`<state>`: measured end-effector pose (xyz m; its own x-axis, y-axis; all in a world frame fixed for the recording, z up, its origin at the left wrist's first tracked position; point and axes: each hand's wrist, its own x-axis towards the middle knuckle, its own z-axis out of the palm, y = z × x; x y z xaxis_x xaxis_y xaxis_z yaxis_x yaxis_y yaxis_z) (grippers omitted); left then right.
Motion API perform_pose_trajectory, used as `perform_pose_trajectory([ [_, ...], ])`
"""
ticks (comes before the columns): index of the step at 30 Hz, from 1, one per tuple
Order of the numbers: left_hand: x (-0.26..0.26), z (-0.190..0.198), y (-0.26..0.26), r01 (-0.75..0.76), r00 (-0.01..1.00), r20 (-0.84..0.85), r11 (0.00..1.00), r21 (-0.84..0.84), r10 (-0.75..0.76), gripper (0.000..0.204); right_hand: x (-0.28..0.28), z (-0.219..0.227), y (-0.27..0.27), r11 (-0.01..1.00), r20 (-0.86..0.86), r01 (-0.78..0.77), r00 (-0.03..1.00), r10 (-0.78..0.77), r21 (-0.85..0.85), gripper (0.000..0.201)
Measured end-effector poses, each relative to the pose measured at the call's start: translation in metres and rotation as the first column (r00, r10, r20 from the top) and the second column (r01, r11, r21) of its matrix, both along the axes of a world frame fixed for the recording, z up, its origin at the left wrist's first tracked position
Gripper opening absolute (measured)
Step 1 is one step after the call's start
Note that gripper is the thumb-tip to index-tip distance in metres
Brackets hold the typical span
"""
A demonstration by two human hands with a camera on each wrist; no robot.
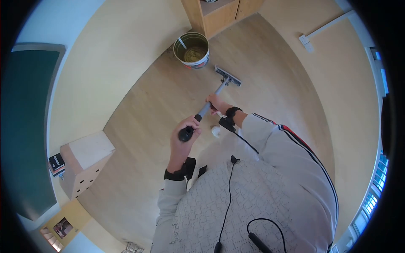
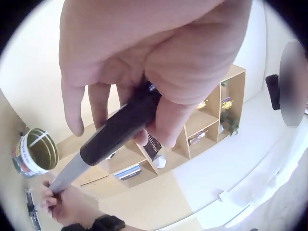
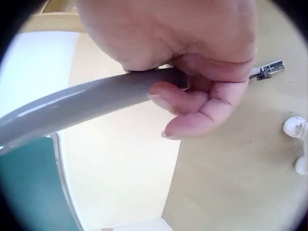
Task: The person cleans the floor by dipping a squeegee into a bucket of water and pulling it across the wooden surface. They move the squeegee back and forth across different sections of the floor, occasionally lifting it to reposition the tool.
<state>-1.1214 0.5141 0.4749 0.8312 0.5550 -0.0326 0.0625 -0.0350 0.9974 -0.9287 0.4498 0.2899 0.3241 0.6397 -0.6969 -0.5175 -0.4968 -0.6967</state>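
Observation:
A mop with a grey pole and a flat, wide head slants away from me over the floor. My left hand holds the black grip at the pole's near end, thumb on one side and fingers on the other in the left wrist view. Farther down, my right hand curls its fingers round the grey pole, as the right wrist view also shows with the hand close up. The mop head lies near a bucket, just to its right.
The bucket stands by the wall, beside a wooden shelf unit. To the left is a pale box-like cabinet with a dark box by it. A white shoe shows below my right hand. A socket sits on the right wall.

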Motion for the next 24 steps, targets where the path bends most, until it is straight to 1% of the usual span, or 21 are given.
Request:
perform_pose_trajectory([
  [1, 0.009, 0.007, 0.013, 0.035, 0.999, 0.038, 0.998, 0.053, -0.037, 0.016, 0.006, 0.015, 0.008, 1.0, 0.016, 0.013, 1.0, -0.013, 0.011, 0.019],
  [3, 0.024, 0.021, 0.013, 0.04, 0.998, 0.043, 0.998, 0.052, -0.043, 0.016, 0.008, 0.029, 0.006, 0.989, -0.003, 0.132, 0.991, -0.132, 0.069, 0.019],
  [4, 0.032, 0.026, 0.012, 0.059, 0.996, 0.061, 0.997, 0.044, -0.061, 0.016, 0.011, 0.03, 0.007, 0.989, -0.013, 0.134, 0.991, -0.133, 0.065, 0.019],
  [6, 0.056, 0.032, 0.02, 0.077, 0.994, 0.067, 0.995, 0.066, -0.081, 0.017, 0.027, 0.036, 0.018, 0.947, -0.021, 0.304, 0.952, -0.304, 0.106, 0.015],
  [7, 0.071, 0.036, 0.026, 0.087, 0.993, 0.078, 0.992, 0.092, -0.094, 0.017, 0.041, 0.037, 0.025, 0.948, -0.029, 0.304, 0.953, -0.303, 0.097, 0.015],
  [8, 0.097, 0.045, 0.051, 0.1, 0.991, 0.081, 0.992, 0.081, -0.107, 0.017, 0.071, 0.047, 0.048, 0.925, 0.019, 0.361, 0.931, -0.365, 0.121, 0.014],
  [9, 0.126, 0.04, 0.068, 0.117, 0.986, 0.11, 0.99, 0.078, -0.125, 0.017, 0.1, 0.041, 0.066, 0.904, 0.05, 0.402, 0.91, -0.412, 0.144, 0.012],
  [10, 0.172, 0.04, 0.09, 0.108, 0.987, 0.11, 0.993, 0.057, -0.114, 0.018, 0.142, 0.043, 0.09, 0.912, 0.039, 0.396, 0.915, -0.402, 0.102, 0.013],
  [11, 0.177, 0.036, 0.09, 0.082, 0.986, 0.136, 0.993, 0.082, -0.093, 0.018, 0.149, 0.045, 0.093, 0.91, 0.046, 0.405, 0.911, -0.41, 0.091, 0.015],
  [12, 0.185, 0.027, 0.092, 0.076, 0.988, 0.127, 0.994, 0.078, -0.086, 0.018, 0.162, 0.047, 0.096, 0.918, 0.08, 0.388, 0.915, -0.394, 0.088, 0.015],
  [13, 0.193, 0.018, 0.094, 0.104, 0.983, 0.146, 0.991, 0.079, -0.114, 0.016, 0.177, 0.043, 0.098, 0.924, 0.117, 0.372, 0.917, -0.38, 0.089, 0.015],
  [14, 0.2, 0.008, 0.098, 0.132, 0.975, 0.17, 0.987, 0.086, -0.146, 0.015, 0.19, 0.039, 0.103, 0.924, 0.117, 0.37, 0.918, -0.379, 0.093, 0.015],
  [15, 0.22, -0.012, 0.098, 0.131, 0.974, 0.177, 0.99, 0.055, -0.139, 0.015, 0.215, 0.021, 0.102, 0.936, 0.138, 0.341, 0.927, -0.35, 0.085, 0.015],
  [17, 0.239, -0.023, 0.11, 0.095, 0.978, 0.182, 0.993, 0.075, -0.107, 0.017, 0.243, 0.014, 0.124, 0.948, 0.156, 0.305, 0.936, -0.315, 0.088, 0.015],
  [19, 0.247, -0.039, 0.116, 0.058, 0.981, 0.18, 0.995, 0.084, -0.073, 0.019, 0.255, 0.005, 0.135, 0.956, 0.179, 0.292, 0.939, -0.293, 0.036, 0.015],
  [20, 0.244, -0.05, 0.098, 0.035, 0.989, 0.143, 0.999, -0.039, -0.029, 0.018, 0.251, -0.005, 0.12, 0.96, 0.172, 0.277, 0.945, -0.277, 0.024, 0.015],
  [21, 0.244, -0.052, 0.101, 0.013, 0.994, 0.105, 0.987, -0.16, 0.004, 0.018, 0.251, -0.008, 0.124, 0.962, 0.174, 0.271, 0.947, -0.271, 0.025, 0.016],
  [22, 0.261, -0.068, 0.109, 0.0, 0.996, 0.083, 0.984, -0.179, 0.015, 0.018, 0.268, -0.028, 0.133, 0.965, 0.165, 0.263, 0.951, -0.261, 0.01, 0.018],
  [24, 0.255, -0.074, 0.108, -0.122, 0.981, 0.145, 0.991, -0.061, 0.13, 0.017, 0.258, -0.037, 0.138, 0.968, 0.155, 0.249, 0.957, -0.244, -0.013, 0.017],
])
